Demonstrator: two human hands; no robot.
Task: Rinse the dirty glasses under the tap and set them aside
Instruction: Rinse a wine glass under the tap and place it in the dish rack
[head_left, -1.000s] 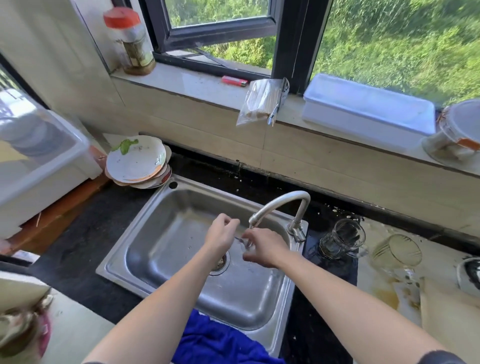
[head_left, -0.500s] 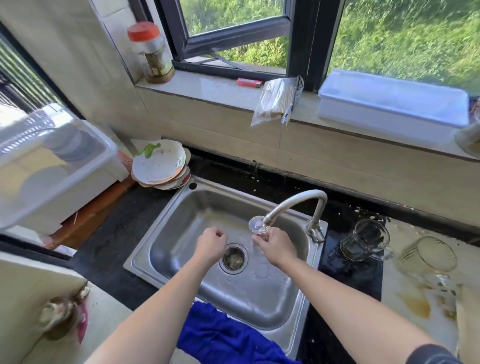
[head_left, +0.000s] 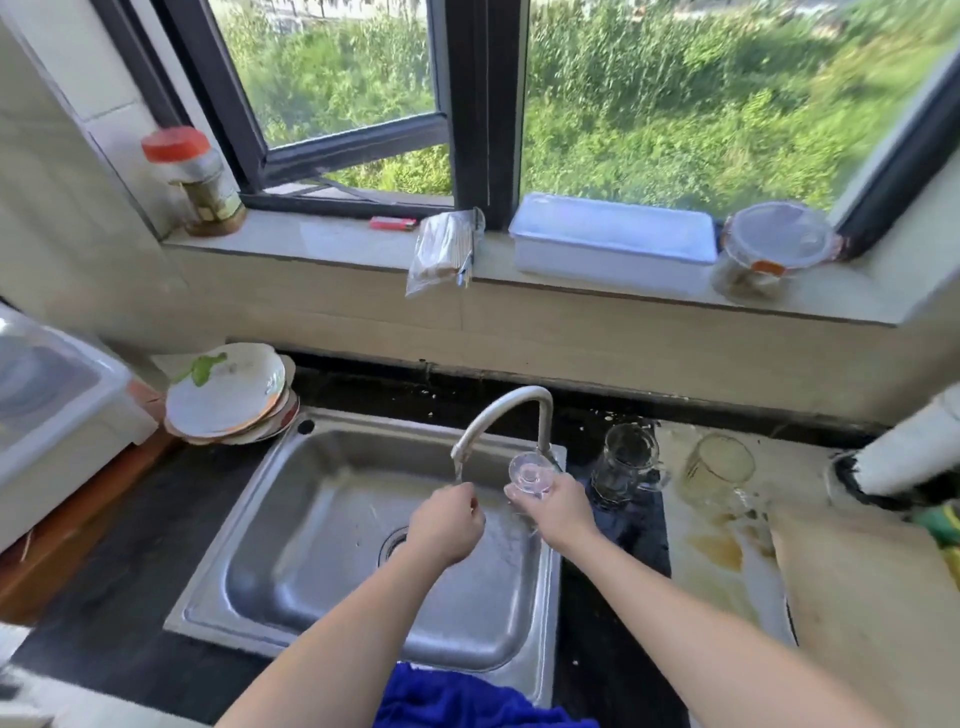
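My right hand (head_left: 558, 512) grips a small clear glass (head_left: 530, 474) over the right side of the steel sink (head_left: 270, 525), with the glass's round base turned up towards me. My left hand (head_left: 448, 525) hovers over the drain with its fingers curled, holding nothing, just below the tap's spout (head_left: 462, 454). A thin stream of water falls from the tap onto it. Two more glasses stand on the counter to the right: a clear mug (head_left: 626, 462) and a yellowish, stained glass (head_left: 717, 470).
A stack of dirty plates (head_left: 228, 397) sits at the sink's left corner. A blue cloth (head_left: 467, 701) hangs over the sink's front edge. Right of the sink lies a stained counter (head_left: 722, 561). Jars, a bag and a white box (head_left: 613, 241) line the windowsill.
My right hand has carried the glass out from under the spout to the right. My left hand stays near the stream. The camera has tilted up.
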